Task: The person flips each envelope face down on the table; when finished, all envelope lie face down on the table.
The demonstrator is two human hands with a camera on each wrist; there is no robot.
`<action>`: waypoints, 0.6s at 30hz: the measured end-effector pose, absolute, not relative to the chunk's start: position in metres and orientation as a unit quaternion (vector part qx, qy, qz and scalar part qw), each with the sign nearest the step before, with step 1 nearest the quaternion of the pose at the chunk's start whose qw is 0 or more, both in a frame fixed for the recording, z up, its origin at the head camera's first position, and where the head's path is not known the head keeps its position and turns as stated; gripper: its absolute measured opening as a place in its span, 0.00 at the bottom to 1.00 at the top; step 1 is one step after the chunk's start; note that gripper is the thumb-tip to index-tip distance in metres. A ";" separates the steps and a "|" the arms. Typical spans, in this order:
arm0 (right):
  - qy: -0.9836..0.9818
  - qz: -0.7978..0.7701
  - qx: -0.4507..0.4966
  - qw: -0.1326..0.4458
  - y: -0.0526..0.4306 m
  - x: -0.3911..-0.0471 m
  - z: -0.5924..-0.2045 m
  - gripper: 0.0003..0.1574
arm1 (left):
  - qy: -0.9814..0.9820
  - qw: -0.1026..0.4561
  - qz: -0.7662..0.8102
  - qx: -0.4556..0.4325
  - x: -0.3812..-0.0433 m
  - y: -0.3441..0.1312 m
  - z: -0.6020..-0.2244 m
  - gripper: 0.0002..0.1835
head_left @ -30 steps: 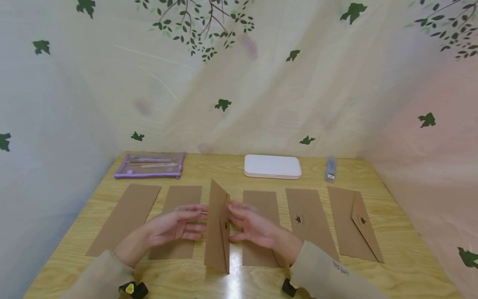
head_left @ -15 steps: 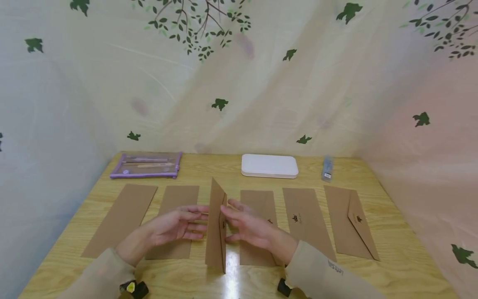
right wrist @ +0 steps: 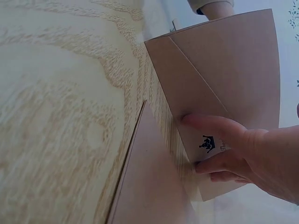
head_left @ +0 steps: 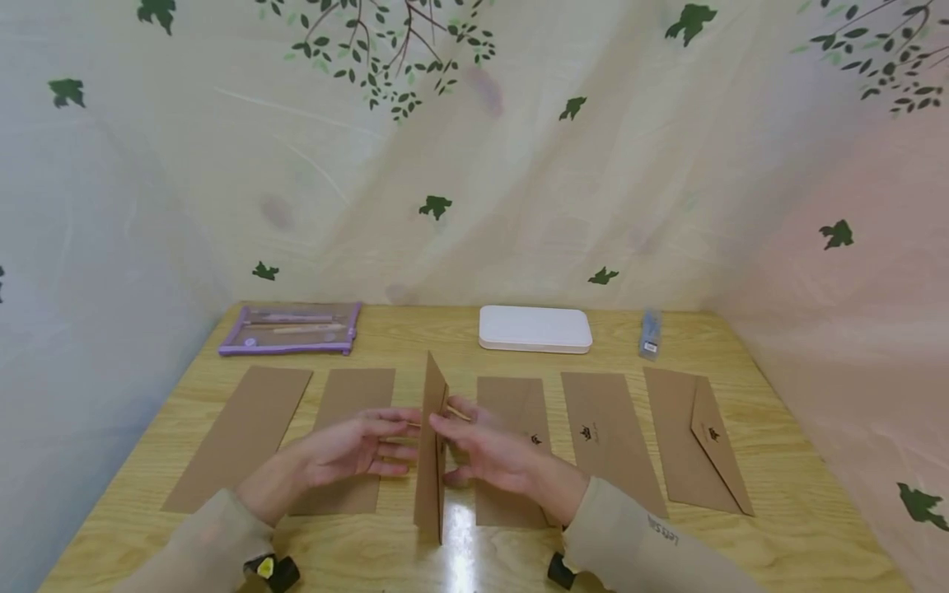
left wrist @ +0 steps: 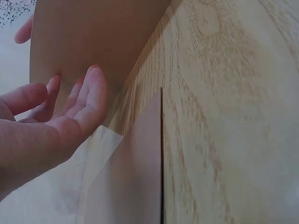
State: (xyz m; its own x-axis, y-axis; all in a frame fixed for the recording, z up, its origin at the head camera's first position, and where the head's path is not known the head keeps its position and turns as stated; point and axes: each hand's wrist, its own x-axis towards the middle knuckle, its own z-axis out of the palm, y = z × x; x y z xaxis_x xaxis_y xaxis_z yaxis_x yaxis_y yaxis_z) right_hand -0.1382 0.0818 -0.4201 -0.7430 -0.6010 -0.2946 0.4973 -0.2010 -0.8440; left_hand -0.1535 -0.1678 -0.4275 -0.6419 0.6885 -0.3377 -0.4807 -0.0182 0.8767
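Brown paper envelope (head_left: 428, 469) held on edge between two hands

Here, over the pale wood-grain bench (head_left: 808, 527), the envelope's plain face is backed by the left hand (head_left: 352, 449), its fingers extended and parted; firm contact cannot be told. The flap side is met by the right hand (head_left: 498, 453), thumb and fingers spread. A steadying or turning seems to be in hand. For the next move, light, even pressure is probably called for, lest the paper be bowed!

"What's hidden?"
"Part of a flat envelope (head_left: 359, 389), behind the left hand (head_left: 343, 451) in the head view."
"And cut off?"
"The left sleeve (head_left: 203, 543), the right sleeve (head_left: 638, 531) and a leafy branch (head_left: 409, 21)."
"The lettering?"
"Too small beside the crown (head_left: 586, 432) there; on the upright envelope (right wrist: 233, 74), the right hand (right wrist: 254, 149) covers some."
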 end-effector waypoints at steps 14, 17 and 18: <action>0.528 -0.770 -0.049 0.356 0.078 -0.138 -0.424 0.64 | 0.554 0.429 0.708 0.095 -0.155 -0.161 -0.430 0.30; 0.526 -0.770 -0.050 0.357 0.078 -0.138 -0.424 0.63 | 0.555 0.429 0.706 0.097 -0.155 -0.160 -0.430 0.30; 0.525 -0.771 -0.051 0.357 0.078 -0.138 -0.423 0.63 | 0.555 0.429 0.706 0.097 -0.155 -0.160 -0.431 0.30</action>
